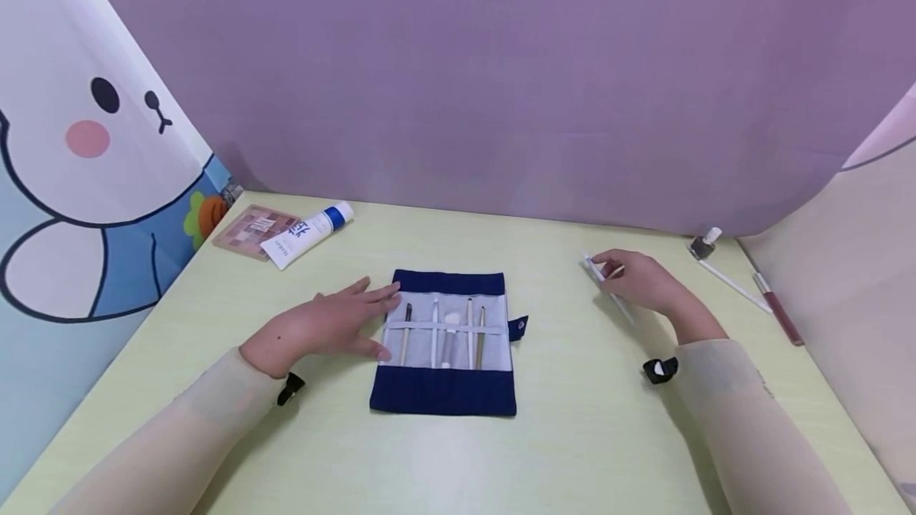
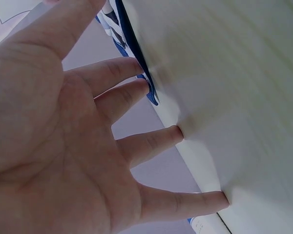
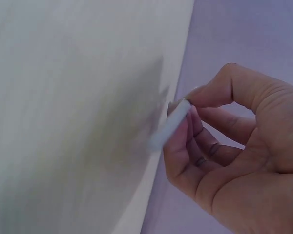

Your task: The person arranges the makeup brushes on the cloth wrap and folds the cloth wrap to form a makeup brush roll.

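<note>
A navy brush roll (image 1: 444, 392) lies unfolded in the middle of the table, its grey lining facing up. Several slim makeup brushes (image 1: 450, 340) stand in a row under its elastic strap. My left hand (image 1: 332, 324) is at the roll's left edge with fingers spread; in the left wrist view two fingertips (image 2: 141, 85) touch the navy edge and the others rest on the tabletop. To the right of the roll, my right hand (image 1: 637, 280) pinches a slim white makeup brush (image 1: 619, 307) between thumb and fingers. One pale end of that brush (image 3: 171, 126) points towards the right wrist camera.
At the back left, a white tube with a blue cap (image 1: 308, 235) overlaps a pink makeup palette (image 1: 252, 230). On the right lie a small dark bottle with a white cap (image 1: 704, 242), a white stick (image 1: 733, 286) and a dark-red lip gloss tube (image 1: 780, 312). A purple cloth (image 1: 487, 86) hangs behind the table.
</note>
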